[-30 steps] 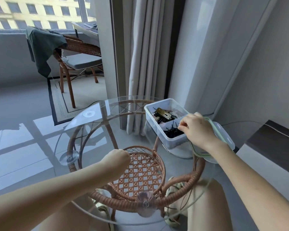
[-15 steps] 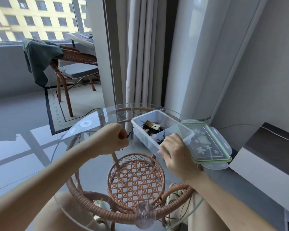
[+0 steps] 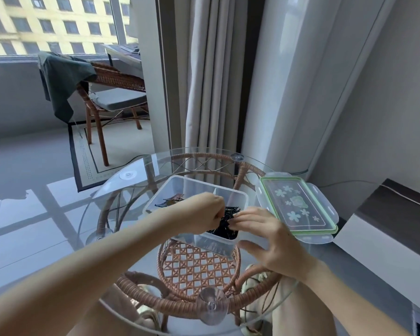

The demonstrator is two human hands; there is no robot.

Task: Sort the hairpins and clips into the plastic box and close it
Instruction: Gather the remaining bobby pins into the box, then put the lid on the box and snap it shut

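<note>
A clear plastic box [image 3: 180, 186] with a divider stands open on the round glass table [image 3: 121, 187]. Its far compartment holds a few brown and dark clips [image 3: 171, 200]. The near compartment holds a heap of black hairpins [image 3: 224, 230]. My left hand [image 3: 204, 212] is over the near compartment, fingers pinched on black hairpins. My right hand [image 3: 269, 238] grips the box's near right corner, thumb below and fingertips at the rim beside the hairpins. The lid [image 3: 297, 206], clear with a green seal and flower print, lies flat to the right of the box.
The glass top rests on a rattan frame [image 3: 197, 265] with suction cups. A curtain [image 3: 214, 73] and white wall panel rise behind the table. A rattan chair [image 3: 112, 93] with dark cloth stands back left. A white and dark cabinet [image 3: 393, 226] sits at the right.
My left hand moved right from the table's middle to over the box's near compartment. My right hand shifted to the box's near right corner. The box sits closer to me.
</note>
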